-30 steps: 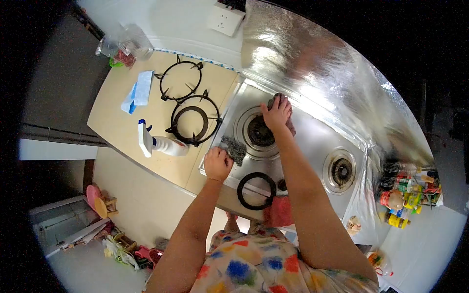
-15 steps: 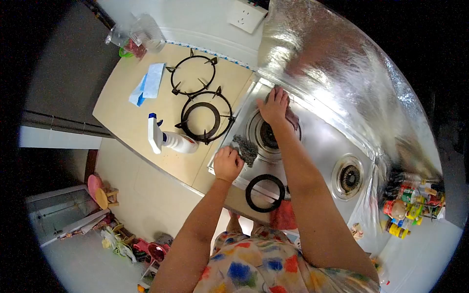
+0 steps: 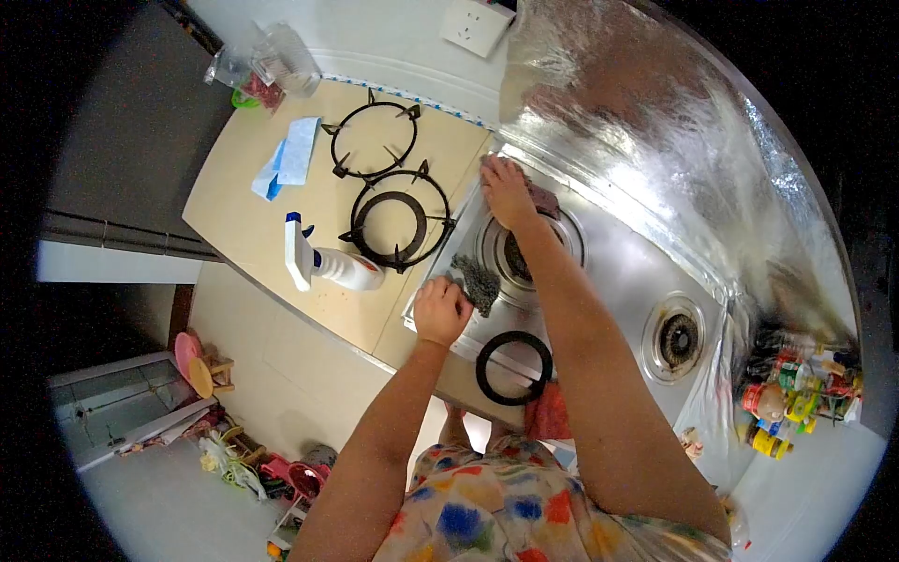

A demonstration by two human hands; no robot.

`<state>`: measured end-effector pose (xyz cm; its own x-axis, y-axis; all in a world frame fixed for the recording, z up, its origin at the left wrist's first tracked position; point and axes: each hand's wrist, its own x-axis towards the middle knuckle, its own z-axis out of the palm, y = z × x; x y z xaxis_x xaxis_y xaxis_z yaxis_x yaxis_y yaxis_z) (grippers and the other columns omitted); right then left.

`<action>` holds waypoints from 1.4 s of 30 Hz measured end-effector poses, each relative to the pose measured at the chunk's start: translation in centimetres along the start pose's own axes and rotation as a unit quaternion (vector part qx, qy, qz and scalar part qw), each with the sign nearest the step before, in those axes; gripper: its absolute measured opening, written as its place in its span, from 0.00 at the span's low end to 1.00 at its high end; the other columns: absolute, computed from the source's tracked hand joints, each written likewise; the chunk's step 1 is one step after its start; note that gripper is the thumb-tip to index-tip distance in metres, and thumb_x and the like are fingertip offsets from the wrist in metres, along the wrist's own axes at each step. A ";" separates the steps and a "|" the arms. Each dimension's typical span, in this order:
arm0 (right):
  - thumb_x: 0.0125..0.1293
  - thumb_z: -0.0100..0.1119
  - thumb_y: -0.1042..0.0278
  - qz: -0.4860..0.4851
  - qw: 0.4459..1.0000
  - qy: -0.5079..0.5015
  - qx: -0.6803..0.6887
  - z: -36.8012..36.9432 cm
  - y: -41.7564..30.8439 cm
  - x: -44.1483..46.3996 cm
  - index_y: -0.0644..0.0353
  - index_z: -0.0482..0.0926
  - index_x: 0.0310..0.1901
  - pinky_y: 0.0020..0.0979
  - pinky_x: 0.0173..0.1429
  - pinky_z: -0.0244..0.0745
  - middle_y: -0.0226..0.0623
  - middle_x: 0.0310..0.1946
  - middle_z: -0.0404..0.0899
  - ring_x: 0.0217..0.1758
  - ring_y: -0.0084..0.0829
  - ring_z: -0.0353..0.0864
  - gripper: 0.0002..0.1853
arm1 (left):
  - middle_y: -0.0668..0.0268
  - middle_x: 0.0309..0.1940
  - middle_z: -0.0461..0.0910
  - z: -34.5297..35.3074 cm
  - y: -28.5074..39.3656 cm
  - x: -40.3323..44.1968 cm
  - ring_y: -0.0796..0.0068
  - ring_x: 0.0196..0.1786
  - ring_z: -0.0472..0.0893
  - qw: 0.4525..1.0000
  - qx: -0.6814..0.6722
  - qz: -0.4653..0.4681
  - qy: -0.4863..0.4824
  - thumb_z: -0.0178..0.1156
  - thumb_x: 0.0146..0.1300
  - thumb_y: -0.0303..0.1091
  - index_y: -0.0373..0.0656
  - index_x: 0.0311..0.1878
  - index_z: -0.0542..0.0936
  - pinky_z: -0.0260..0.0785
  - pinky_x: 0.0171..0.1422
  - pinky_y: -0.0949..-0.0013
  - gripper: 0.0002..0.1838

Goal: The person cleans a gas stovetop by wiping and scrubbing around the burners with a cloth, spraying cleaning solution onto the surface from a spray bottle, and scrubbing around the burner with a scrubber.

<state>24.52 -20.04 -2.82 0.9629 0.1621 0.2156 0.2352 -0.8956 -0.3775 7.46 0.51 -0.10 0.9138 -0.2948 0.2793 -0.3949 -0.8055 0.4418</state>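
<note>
My right hand point(image 3: 507, 194) presses down on a dark brownish-purple cloth point(image 3: 543, 199) at the back left corner of the steel gas stove point(image 3: 609, 248). Part of the cloth sticks out to the right of the hand, behind the left burner point(image 3: 518, 258). At the stove's front left edge rests my left hand point(image 3: 443, 311), its fingers curled under; what lies beneath them is hidden. A grey steel wool scrubber point(image 3: 478, 284) lies right beside its fingertips. A black ring point(image 3: 514, 368) lies at the stove's front edge, below the left burner.
Two black pan supports point(image 3: 412, 110) point(image 3: 448, 225) lie on the beige counter, with a dark ring inside the nearer one. A white spray bottle point(image 3: 346, 269) and blue cloths point(image 3: 298, 155) are left of them. Foil point(image 3: 646, 122) lines the wall; bottles point(image 3: 782, 403) stand right.
My right hand has slid left and slightly toward the back corner with the cloth. My left hand keeps its place by the scrubber. The whole view has shifted slightly.
</note>
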 end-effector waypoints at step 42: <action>0.57 0.52 0.82 0.111 0.945 -0.169 0.256 -9.7 -8.6 -20.0 0.57 0.82 0.50 0.37 0.66 0.70 0.40 0.54 0.81 0.60 0.44 0.78 0.19 | 0.52 0.37 0.73 1.2 -1.2 -0.4 0.48 0.43 0.74 0.997 -0.063 -0.024 0.027 0.55 0.60 0.34 0.38 0.35 0.73 0.66 0.48 0.51 0.08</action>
<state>1.97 -19.58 4.90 0.9627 0.1944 -0.1881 -0.0281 -0.6196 -0.7844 7.68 1.02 -1.80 0.9269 -0.2272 0.2987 -0.3629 -0.7454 0.5591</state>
